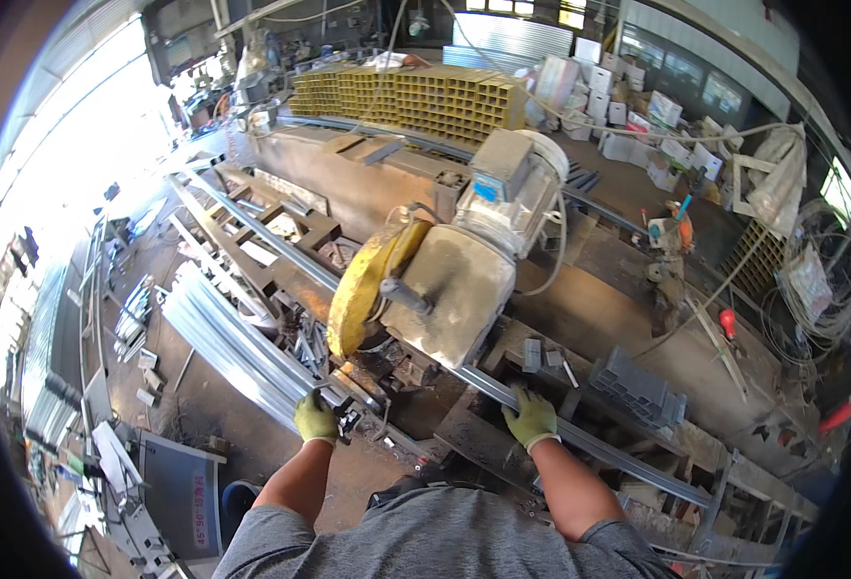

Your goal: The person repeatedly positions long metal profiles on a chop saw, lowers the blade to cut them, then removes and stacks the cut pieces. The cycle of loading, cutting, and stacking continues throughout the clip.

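My right hand (530, 422), in a yellow-green glove, is closed around a long grey metal tube (633, 467) on the saw bench. The tube slopes down to the right from the cut-off saw. A yellow blade guard (372, 289) and a dusty grey motor (514, 188) make up the saw's upper part, which stands before me. My left hand (315, 421), gloved alike, is closed at a dark metal part (348, 419) beside the saw's front edge. What its fingers grip is partly hidden. Near my right hand lies a stack of short cut tubes (640, 388).
Long shiny tubes (233, 338) lie in a bundle to the left of the saw. Yellow-ended tubes (406, 104) are stacked at the back. White boxes (662, 140) are piled at the far right. A grey panel (170, 492) stands at lower left; a hanging cable crosses above.
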{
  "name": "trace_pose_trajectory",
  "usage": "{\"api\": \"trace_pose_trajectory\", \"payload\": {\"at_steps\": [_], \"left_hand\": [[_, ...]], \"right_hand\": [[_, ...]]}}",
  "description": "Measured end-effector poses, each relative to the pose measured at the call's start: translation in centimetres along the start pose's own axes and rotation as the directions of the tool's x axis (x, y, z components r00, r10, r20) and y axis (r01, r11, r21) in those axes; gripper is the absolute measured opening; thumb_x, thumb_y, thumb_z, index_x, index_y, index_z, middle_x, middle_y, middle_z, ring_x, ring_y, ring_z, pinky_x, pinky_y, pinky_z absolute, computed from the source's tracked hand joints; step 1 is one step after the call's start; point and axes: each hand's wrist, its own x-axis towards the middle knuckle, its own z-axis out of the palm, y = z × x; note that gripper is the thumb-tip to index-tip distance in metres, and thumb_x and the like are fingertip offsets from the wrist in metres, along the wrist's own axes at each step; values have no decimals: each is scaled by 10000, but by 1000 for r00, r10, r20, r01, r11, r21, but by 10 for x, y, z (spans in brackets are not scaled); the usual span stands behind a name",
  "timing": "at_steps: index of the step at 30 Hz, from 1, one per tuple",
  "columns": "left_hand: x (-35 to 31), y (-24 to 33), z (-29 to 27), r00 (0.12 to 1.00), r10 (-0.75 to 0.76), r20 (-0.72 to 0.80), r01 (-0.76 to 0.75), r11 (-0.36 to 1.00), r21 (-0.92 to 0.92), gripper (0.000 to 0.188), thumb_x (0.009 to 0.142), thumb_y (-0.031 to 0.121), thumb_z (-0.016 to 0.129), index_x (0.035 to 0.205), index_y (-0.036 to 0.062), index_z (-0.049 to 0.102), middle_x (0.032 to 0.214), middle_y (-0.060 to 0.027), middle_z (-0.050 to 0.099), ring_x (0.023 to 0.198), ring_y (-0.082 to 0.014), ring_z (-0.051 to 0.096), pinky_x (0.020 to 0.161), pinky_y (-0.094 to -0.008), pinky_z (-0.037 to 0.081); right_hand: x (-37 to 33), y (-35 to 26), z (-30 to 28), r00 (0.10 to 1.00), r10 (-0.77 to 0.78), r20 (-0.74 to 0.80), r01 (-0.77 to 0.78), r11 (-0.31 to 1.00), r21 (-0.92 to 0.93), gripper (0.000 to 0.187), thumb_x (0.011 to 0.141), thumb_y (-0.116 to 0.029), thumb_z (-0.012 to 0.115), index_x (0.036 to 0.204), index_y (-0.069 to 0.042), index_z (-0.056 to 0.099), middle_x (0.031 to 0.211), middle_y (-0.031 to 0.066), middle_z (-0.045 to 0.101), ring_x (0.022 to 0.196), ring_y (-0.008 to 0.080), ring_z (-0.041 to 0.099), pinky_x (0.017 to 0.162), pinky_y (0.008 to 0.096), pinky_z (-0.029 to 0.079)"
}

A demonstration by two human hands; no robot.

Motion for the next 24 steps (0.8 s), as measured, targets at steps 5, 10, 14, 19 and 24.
{"api": "trace_pose_trajectory", "payload": {"at_steps": [5, 10, 14, 19, 24], "left_hand": [[-1, 5, -4, 1000, 13, 2, -13, 999, 34, 252, 1123, 214, 739, 1280, 94, 894, 1164, -246, 866, 1148, -513, 806, 1022, -629, 640], [-1, 6, -6, 997, -44, 68, 40, 998, 57, 241, 1117, 211, 739, 1270, 103, 893, 1158, -230, 864, 1126, -506, 804, 1005, -638, 636], [-2, 3, -2, 999, -26, 26, 24, 998, 65, 244, 1126, 217, 732, 1280, 125, 897, 1168, -219, 865, 1136, -494, 804, 995, -632, 639], [-2, -1, -2, 995, -74, 67, 66, 991, 118, 232, 1124, 283, 750, 1254, 157, 895, 1164, -221, 863, 1142, -506, 808, 1006, -652, 633], [-3, 1, -5, 994, -84, 72, 78, 993, 84, 239, 1130, 309, 755, 1257, 156, 888, 1190, -227, 865, 1168, -509, 811, 1031, -651, 628]], "right_hand": [[0, -3, -6, 997, 41, 66, -41, 999, -8, 710, 1047, -475, 862, 1656, -139, 718, 1560, 176, 825, 1359, 453, 790, 1166, 580, 620], [0, -5, -8, 1000, 3, 28, -4, 1000, 20, 699, 1052, -465, 860, 1653, -138, 719, 1571, 179, 818, 1364, 444, 789, 1163, 574, 621], [-1, -3, -6, 1000, 1, 5, -1, 999, 39, 684, 1047, -458, 869, 1643, -155, 726, 1524, 192, 829, 1341, 458, 791, 1151, 585, 623], [-1, -3, -1, 1000, -1, 4, 1, 999, 38, 682, 1028, -437, 894, 1627, -153, 736, 1449, 203, 843, 1302, 470, 796, 1134, 602, 629], [1, -1, 4, 998, -53, -40, 54, 998, 30, 708, 1013, -419, 903, 1626, -108, 735, 1449, 206, 841, 1297, 474, 791, 1112, 605, 636]]}}
